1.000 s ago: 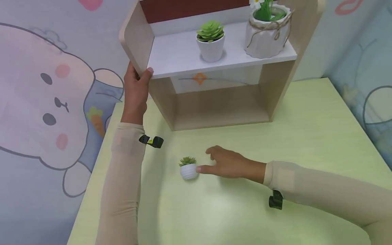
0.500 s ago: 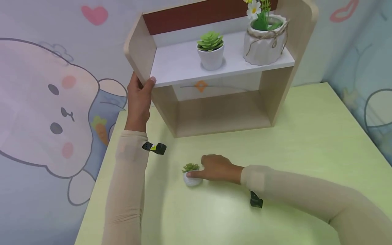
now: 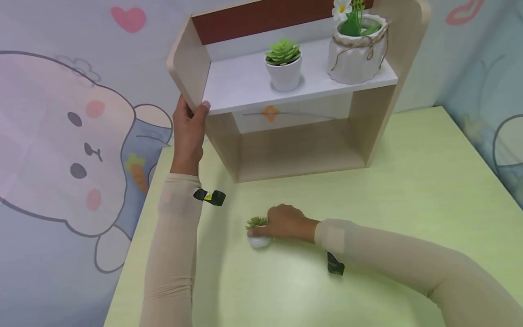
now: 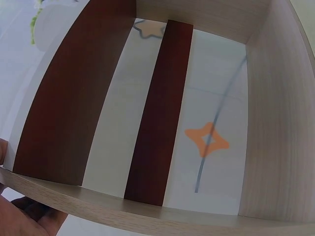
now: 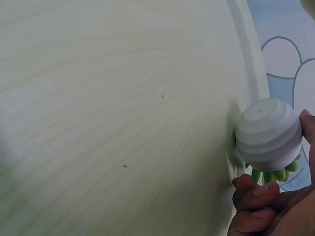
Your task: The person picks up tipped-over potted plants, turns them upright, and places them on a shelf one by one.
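Observation:
My left hand [image 3: 189, 138] grips the left side panel of a small wooden shelf unit [image 3: 184, 68], its thumb at the front corner of the white shelf board [image 3: 234, 86]. In the left wrist view, part of that hand [image 4: 24, 219] shows at the panel's edge. On the table in front of the unit, my right hand [image 3: 287, 222] holds a small potted succulent [image 3: 259, 241], thumb across the near side of its ribbed white pot. The right wrist view shows the round pot [image 5: 268, 135] with its base toward the camera and green leaf tips below, beside curled fingers [image 5: 253, 196].
On the white board stand another succulent in a white pot [image 3: 284, 75] and a larger white pot [image 3: 355, 59] tied with twine, holding daisies. The pale green table [image 3: 425, 190] runs to a wall [image 3: 49, 27] with cartoon prints.
My right hand has moved left to the small potted succulent and taken hold of it. The left hand keeps its grip on the shelf unit; the head view has shifted slightly.

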Demonstrator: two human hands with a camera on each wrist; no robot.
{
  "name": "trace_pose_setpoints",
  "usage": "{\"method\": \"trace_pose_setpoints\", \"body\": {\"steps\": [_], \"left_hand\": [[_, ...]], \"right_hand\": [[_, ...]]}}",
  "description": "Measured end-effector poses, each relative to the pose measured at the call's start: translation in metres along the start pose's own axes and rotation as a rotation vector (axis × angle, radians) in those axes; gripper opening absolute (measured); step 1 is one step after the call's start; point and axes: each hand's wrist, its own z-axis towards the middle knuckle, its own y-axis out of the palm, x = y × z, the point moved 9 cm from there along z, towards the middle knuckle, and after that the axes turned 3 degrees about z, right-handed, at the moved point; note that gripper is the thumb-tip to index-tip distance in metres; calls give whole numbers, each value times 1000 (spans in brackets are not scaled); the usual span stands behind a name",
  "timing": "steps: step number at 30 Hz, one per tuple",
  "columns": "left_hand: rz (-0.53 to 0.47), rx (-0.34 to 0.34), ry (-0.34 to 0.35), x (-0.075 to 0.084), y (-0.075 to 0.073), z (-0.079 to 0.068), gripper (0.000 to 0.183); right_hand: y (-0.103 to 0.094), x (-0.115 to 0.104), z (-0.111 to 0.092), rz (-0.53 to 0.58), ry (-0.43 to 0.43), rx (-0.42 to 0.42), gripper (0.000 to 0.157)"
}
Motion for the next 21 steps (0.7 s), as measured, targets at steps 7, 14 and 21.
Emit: {"method": "trace_pose_setpoints", "body": {"steps": [7, 14, 21], "left_hand": [[-21, -3, 7, -1, 0, 1, 45], [-18, 7, 2, -2, 0, 1, 45], [-49, 1, 38, 0, 1, 0, 44]], "right_hand": [[1, -2, 0, 70, 7, -20, 57], [-1, 2, -4, 168, -55, -41, 45], [-16, 24, -20, 261, -70, -18, 58]]}}
